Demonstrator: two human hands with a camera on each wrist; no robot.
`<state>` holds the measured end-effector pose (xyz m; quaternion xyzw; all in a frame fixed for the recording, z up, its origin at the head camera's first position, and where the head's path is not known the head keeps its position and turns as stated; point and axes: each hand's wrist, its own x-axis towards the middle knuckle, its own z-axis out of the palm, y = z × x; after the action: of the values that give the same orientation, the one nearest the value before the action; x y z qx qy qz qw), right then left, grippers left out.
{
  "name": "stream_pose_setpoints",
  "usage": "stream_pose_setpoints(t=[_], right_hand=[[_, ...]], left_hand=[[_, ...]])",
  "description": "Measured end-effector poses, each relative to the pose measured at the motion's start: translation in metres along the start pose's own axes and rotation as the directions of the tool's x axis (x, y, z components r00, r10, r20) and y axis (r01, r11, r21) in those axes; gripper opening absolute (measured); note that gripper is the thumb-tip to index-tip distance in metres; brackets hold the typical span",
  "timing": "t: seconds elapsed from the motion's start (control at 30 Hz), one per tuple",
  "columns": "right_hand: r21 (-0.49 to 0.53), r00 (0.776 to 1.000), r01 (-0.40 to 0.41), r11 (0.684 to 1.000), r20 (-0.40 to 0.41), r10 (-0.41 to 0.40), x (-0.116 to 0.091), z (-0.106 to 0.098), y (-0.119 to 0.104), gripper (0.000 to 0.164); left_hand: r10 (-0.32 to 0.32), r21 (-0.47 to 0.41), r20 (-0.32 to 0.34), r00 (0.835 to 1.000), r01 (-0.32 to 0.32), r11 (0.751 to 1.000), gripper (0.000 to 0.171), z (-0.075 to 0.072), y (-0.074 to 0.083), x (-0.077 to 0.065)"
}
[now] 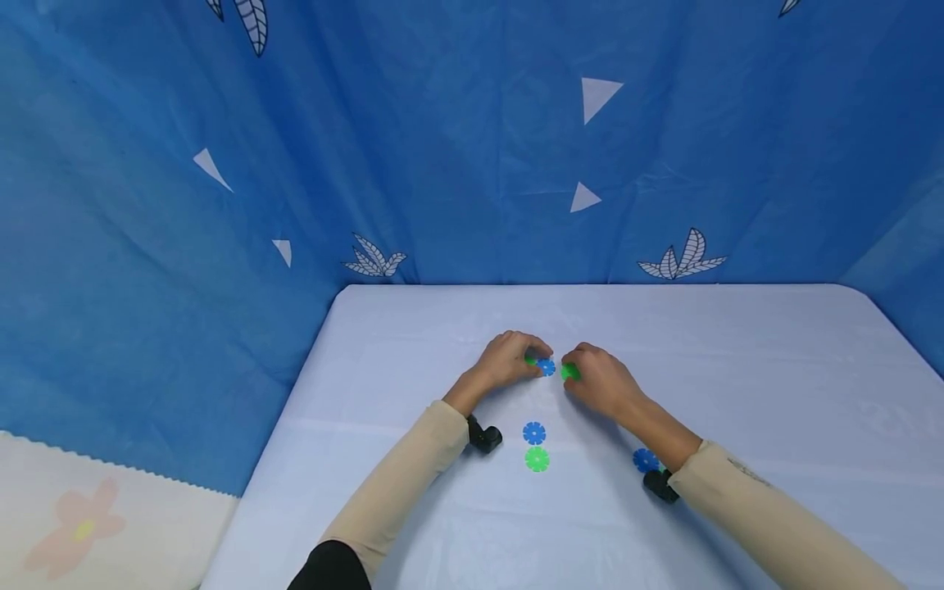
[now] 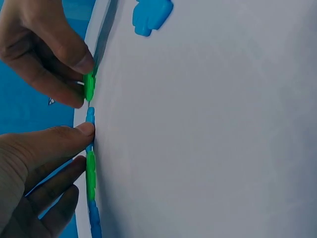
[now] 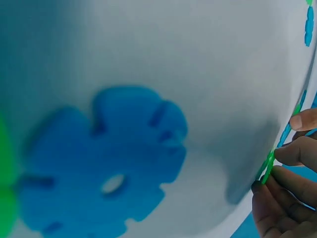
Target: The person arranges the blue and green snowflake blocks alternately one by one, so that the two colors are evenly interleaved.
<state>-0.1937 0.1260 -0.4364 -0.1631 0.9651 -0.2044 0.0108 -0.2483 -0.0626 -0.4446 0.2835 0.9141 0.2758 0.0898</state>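
My left hand (image 1: 509, 359) pinches a blue notched plastic disc (image 1: 546, 367) near the middle of the table. In the left wrist view, that blue disc (image 2: 90, 114) stands edge-on in a row with a green disc (image 2: 90, 174) and another blue disc (image 2: 95, 220). Just to the right, my right hand (image 1: 601, 381) holds a single green notched disc (image 1: 570, 371) between thumb and fingers. A small gap separates this green disc (image 2: 89, 87) from the blue one at my left fingertips.
Nearer me lie a blue disc (image 1: 534, 433) and a green disc (image 1: 537, 459), side by side on the white table (image 1: 774, 393). Another blue disc (image 1: 645, 460) sits under my right forearm, with a bit of green beside it. A blue curtain (image 1: 472, 147) hangs behind the table's far edge.
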Motion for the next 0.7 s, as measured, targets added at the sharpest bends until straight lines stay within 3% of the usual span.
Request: stream_pose_setpoints(t=[0.7], right_hand=[[-0.023,1.0,0.001,1.0,-0.003,-0.001,0.007,0.0039,-0.0061,0.032]], left_hand=[[0.012,-0.005,-0.003,1.0,-0.012,1.0,0.033,-0.0025,-0.0009,-0.0013]])
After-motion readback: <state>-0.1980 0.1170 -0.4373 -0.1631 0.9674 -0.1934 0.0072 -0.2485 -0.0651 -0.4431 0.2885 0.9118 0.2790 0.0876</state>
